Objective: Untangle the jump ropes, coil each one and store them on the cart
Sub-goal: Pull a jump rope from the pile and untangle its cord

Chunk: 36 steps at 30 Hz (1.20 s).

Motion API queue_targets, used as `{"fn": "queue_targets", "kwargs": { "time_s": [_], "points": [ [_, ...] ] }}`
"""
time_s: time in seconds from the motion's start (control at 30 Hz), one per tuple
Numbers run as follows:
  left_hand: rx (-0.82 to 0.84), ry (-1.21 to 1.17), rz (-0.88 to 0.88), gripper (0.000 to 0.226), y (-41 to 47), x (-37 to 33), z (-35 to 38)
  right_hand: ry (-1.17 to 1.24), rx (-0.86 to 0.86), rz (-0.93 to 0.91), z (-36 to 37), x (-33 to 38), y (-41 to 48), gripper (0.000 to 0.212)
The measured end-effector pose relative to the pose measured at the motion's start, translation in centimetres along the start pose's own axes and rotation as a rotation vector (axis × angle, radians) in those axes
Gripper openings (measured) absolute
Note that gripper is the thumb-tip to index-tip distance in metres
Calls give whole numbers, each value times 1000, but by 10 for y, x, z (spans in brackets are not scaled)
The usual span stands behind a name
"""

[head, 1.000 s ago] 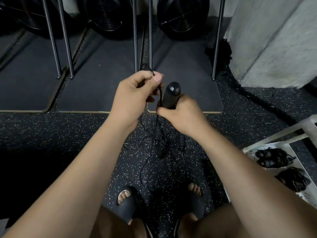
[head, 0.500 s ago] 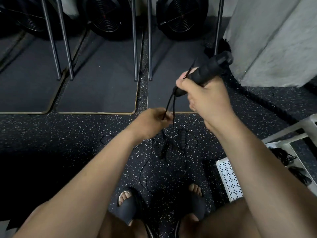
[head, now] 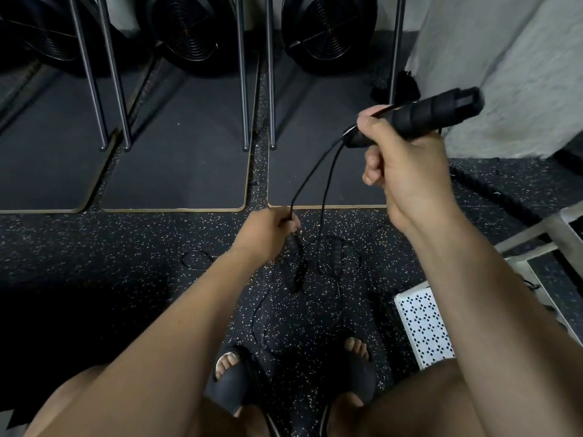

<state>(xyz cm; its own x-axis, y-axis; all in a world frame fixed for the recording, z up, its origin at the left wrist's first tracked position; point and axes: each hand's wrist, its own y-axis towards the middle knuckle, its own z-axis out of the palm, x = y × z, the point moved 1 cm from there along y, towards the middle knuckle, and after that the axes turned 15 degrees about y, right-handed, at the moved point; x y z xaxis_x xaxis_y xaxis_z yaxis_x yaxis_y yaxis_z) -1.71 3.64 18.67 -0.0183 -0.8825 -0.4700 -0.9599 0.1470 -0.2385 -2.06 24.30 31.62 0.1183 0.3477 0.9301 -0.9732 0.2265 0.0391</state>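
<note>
**Head view.** Ahead of the slide sandals (head: 230, 386), the speckled rubber floor (head: 126, 247) stretches to the wood-trimmed front edges of three dark platforms (head: 176, 171). Left of the sandals it falls into shadow.

The right hand (head: 407, 171), raised ahead and to the right of the sandals, has its fingers curled round a black foam-wrapped jump-rope handle (head: 441, 113), which tilts up to the right. Two strands of thin black cord (head: 312, 173) leave the handle's lower end. One runs to the left hand (head: 268, 231), lower and just ahead of the sandals, which pinches it. The other drops to a tangle of cords (head: 315, 272) on the floor directly ahead of the sandals, where two more ribbed handles (head: 295, 272) lie near each other.

Right of the sandals stands the white cart (head: 422, 329), its perforated shelf partly hidden by the right forearm. On the platforms stand steel legs (head: 243, 89), with black fan wheels (head: 328, 29) beyond them. A concrete wall (head: 504, 58) closes the far right, with a thick braided rope (head: 492, 190) along its base.
</note>
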Motion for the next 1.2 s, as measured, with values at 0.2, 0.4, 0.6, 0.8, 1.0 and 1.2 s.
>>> {"fn": "queue_targets", "kwargs": {
  "time_s": [0.2, 0.4, 0.6, 0.8, 1.0, 1.2],
  "points": [
    [-214, -131, 53, 17, -3, -15, -28, -282, 97, 56, -1, -21, 0, 13],
    [-279, -448, 93, 16, -6, -26, -51, -633, 316, 235, 0, -43, -9, 16],
    [-240, -807, 65, 15, -15, -36, -71, -584, 431, 299, 16, -52, -19, 14],
    [-253, -1004, 35, 6, -20, -36, -84, -566, 516, 317, 24, -53, -25, 19],
    [-265, -1011, 5, 9, -20, -34, -85, -464, 547, 340, 24, -49, -25, 10],
    [-259, -1023, 14, 19, -20, -36, -84, -625, 477, 213, 32, -53, -27, 19]
  ]
}}
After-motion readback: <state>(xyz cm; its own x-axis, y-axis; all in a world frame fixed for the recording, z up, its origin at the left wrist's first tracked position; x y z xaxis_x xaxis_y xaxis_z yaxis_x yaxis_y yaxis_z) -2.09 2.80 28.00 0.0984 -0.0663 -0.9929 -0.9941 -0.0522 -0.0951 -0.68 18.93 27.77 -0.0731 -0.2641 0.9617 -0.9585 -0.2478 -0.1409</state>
